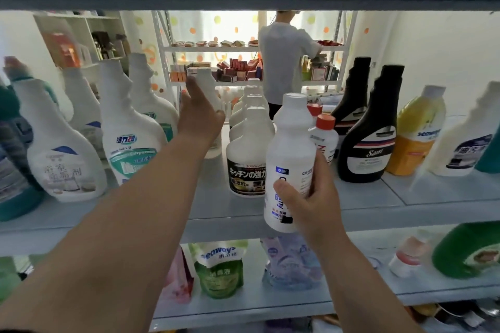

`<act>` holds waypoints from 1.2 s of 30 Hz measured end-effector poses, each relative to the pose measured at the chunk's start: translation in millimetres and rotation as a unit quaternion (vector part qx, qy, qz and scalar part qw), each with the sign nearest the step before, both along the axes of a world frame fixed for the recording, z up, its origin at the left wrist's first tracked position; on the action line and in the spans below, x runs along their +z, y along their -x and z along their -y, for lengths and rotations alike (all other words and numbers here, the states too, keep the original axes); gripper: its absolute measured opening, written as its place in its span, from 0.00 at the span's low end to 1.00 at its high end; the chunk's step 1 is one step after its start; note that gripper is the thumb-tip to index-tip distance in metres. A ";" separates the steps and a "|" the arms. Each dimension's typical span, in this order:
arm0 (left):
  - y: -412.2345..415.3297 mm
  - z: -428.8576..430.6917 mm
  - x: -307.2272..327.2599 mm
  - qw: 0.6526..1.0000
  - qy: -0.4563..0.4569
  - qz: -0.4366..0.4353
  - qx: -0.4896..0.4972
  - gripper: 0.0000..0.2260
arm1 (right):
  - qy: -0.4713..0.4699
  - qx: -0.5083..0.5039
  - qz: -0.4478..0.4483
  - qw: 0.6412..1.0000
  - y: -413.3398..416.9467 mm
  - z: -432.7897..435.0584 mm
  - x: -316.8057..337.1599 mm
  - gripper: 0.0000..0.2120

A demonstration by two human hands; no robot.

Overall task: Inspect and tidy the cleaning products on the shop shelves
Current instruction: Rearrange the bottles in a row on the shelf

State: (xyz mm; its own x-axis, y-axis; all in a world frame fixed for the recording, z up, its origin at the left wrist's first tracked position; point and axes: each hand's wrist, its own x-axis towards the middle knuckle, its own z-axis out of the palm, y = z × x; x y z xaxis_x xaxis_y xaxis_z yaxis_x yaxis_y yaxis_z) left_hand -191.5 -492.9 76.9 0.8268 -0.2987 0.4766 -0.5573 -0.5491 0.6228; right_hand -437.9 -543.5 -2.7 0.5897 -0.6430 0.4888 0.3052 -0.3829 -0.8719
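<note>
In the head view, the right grip (311, 192) is clasping a tall white plastic bottle with a white cap and blue-printed label (290, 143). Its thumb is pressing on the label and its fingers are curling round the far side. It is holding the bottle upright just in front of the edge of the pale grey metal shelf (405, 197), right of centre in the frame. The left grip (200, 116) is resting deeper in the shelf at frame centre, fingers stretching up against a plain white plastic bottle with a white cap (207, 77); I cannot tell whether it is grasping that bottle. Between the two, a row of squat white bottles with black Japanese-lettered labels (247, 167) is standing front to back. Right of the held bottle, a small white bottle with a red cap (324, 130) and two black bottles with slanted necks (368, 149) are standing side by side.
</note>
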 end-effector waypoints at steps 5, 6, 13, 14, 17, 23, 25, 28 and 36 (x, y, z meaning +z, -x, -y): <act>15.5 -14.1 -0.3 0.999 0.021 0.013 -0.047 0.40 | -0.002 0.004 0.007 1.000 -5.3 1.0 -2.7 0.33; 21.4 -21.3 -2.0 0.998 0.027 0.010 -0.061 0.40 | -0.003 0.001 0.009 1.000 -5.7 0.6 -3.5 0.33; 62.8 -74.3 -19.1 0.993 0.072 0.044 -0.077 0.41 | -0.006 -0.029 0.010 1.000 -5.7 -6.3 -4.8 0.31; 67.1 -81.4 -20.0 0.993 0.074 0.041 -0.081 0.42 | -0.005 -0.035 0.012 0.999 -6.3 -8.0 -4.7 0.31; 80.4 -105.0 -20.5 0.991 0.072 0.040 -0.102 0.44 | 0.001 -0.044 0.014 0.999 -8.4 -18.8 -2.9 0.33; 87.0 -156.0 -25.6 0.986 0.110 0.023 -0.127 0.47 | 0.030 -0.009 -0.008 0.999 -29.0 -69.7 -3.2 0.33; 79.1 -177.1 -23.4 0.987 0.121 0.020 -0.108 0.47 | 0.042 -0.003 -0.016 0.999 -38.8 -86.1 -2.5 0.33; 65.8 -208.5 -19.6 0.987 0.120 0.026 -0.104 0.48 | 0.074 0.003 -0.050 0.996 -57.1 -101.5 3.9 0.33; 46.0 -231.8 -59.0 0.977 0.137 -0.081 -0.145 0.36 | 0.240 -0.104 -0.148 0.954 -88.6 -120.5 30.8 0.48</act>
